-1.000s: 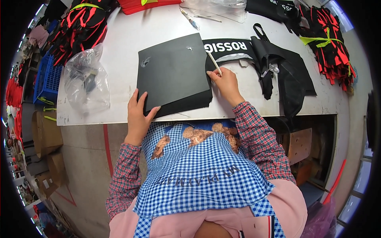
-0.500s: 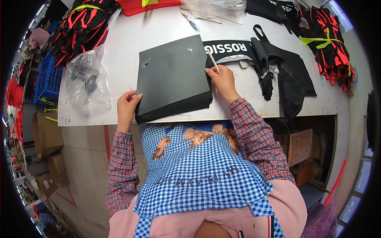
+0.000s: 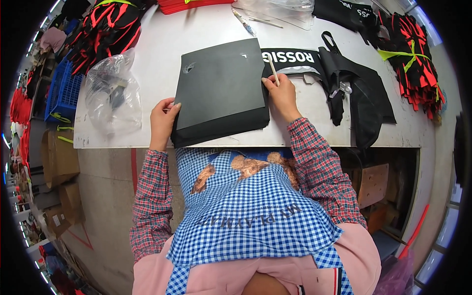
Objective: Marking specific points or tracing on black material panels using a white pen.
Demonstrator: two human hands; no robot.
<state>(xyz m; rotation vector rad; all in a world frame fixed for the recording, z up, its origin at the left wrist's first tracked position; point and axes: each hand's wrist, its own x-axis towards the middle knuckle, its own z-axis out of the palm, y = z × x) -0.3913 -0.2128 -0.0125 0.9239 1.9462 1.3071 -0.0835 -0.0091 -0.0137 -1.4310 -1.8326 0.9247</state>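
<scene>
A dark grey flat sheet (image 3: 221,86) with two small cut-outs near its far edge lies on a stack of black fabric pieces (image 3: 221,129) at the table's near side. My left hand (image 3: 163,120) grips the left edge, thumb on top of the sheet. At the right edge my right hand (image 3: 283,96) is closed around a slim white pencil (image 3: 273,70), its thumb and finger touching the sheet. The pencil points away from me. Beyond it lies a black fabric band (image 3: 295,58) with white lettering.
The white table (image 3: 162,34) also bears a clear plastic bag (image 3: 113,93) at left and black fabric parts with a strap (image 3: 361,93) at right. Bundles of black and red pieces (image 3: 105,32) lie at the far left and far right. Pens (image 3: 243,22) lie at the back.
The grey sheet has slid slightly away from me, its left side more, and turned a little. More of the black stack shows along its near edge. Both hands have kept their hold.
</scene>
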